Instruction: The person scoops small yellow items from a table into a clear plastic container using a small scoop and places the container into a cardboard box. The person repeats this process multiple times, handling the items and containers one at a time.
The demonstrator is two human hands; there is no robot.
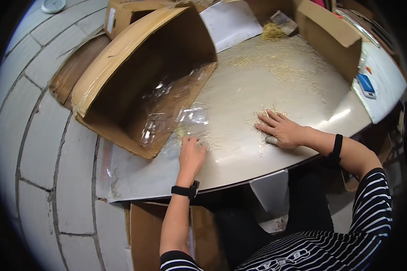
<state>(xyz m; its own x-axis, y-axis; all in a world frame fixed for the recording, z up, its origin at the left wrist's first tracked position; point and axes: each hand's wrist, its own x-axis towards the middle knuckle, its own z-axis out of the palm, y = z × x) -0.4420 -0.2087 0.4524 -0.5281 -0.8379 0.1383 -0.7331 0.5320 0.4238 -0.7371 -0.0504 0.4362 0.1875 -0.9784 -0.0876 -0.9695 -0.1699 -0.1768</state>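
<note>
My left hand (191, 155) rests on the edge of a clear plastic bag (192, 118) lying on the metal tabletop (239, 95), fingers bent over a small tuft of dry straw. My right hand (281, 129) lies flat, fingers spread, on a thin scatter of straw strands (263, 118). A small pale object sits under or beside its thumb; I cannot tell what it is. A larger loose heap of straw (276, 54) spreads across the far part of the table.
A big cardboard box (122, 58) lies on its side at the left, with clear plastic bags (160, 101) spilling from its mouth. Another cardboard box (332, 38) stands at the far right. A blue object (365, 84) lies on a white surface at the right. Tiled floor lies to the left.
</note>
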